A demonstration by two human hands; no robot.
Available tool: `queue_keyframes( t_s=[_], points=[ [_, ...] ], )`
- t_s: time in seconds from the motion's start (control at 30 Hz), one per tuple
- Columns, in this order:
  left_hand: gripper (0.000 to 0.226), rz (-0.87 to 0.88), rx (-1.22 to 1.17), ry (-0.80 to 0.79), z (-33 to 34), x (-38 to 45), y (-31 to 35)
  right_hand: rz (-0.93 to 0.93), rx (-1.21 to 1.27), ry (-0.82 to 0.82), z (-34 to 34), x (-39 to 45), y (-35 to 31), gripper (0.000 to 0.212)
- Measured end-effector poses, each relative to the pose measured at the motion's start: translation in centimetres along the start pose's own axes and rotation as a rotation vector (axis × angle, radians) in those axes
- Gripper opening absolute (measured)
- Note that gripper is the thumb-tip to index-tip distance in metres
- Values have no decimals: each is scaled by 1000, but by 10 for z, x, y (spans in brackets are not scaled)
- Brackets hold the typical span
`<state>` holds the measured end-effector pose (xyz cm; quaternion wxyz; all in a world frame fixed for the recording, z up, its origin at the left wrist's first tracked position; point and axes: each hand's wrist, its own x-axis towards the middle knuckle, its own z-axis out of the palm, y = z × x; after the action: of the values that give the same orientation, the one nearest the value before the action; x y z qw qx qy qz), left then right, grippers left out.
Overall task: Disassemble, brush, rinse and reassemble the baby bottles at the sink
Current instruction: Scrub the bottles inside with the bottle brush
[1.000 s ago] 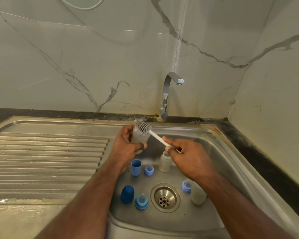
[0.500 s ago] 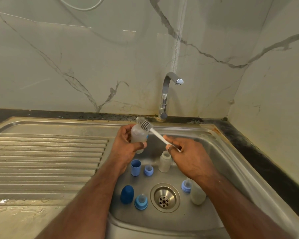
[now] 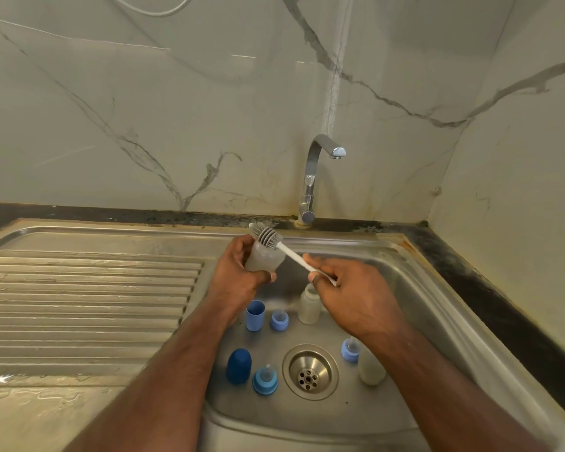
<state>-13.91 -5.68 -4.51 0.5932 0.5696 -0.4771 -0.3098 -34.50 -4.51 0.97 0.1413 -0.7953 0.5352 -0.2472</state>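
head view: a clear bottle (image 3: pixel 264 259) is gripped in the left hand (image 3: pixel 242 275), held over the sink (image 3: pixel 437 288). the white handle of a brush (image 3: pixel 294 252) is pinched by the right hand (image 3: pixel 356 298), and the bristle head is seen at the bottle's mouth, just above the left fingers. below both hands, two more bottles (image 3: pixel 309 306), blue caps (image 3: pixel 238 366) and teat rings (image 3: pixel 265 381) are left on the sink floor around the drain (image 3: pixel 310 371). no water is seen at the tap (image 3: pixel 317 171). a wet bottle could be lost from the left grip if the brush is jabbed off-centre, and loose parts beneath could be knocked.
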Motion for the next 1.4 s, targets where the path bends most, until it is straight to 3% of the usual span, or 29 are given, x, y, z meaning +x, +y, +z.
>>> queue_keyframes(
  t_s=[0.37,0.53,0.67,0.8,0.97,1.13,1.27,1.4],
  points=[
    [85,-6,-165,-18,-1,-1,4,106,88,-39,8,8,13,39],
    [78,29,-126,-24,1,-2,3,65,239,-16,12,4,8,37],
    [75,69,-139,0,1,-2,0,114,148,-50,14,8,12,39],
    [75,96,-120,30,1,2,-3,61,252,-21,14,3,7,38],
    [77,56,-162,86,0,3,-5,105,132,-31,15,7,11,38],
    [77,-10,-222,94,1,2,-4,47,190,-34,17,1,5,37],
    [76,-28,-274,25,1,0,0,103,113,-19,19,7,9,39],
    [70,-120,-314,4,3,1,1,38,175,-52,21,0,3,38]
  ],
)
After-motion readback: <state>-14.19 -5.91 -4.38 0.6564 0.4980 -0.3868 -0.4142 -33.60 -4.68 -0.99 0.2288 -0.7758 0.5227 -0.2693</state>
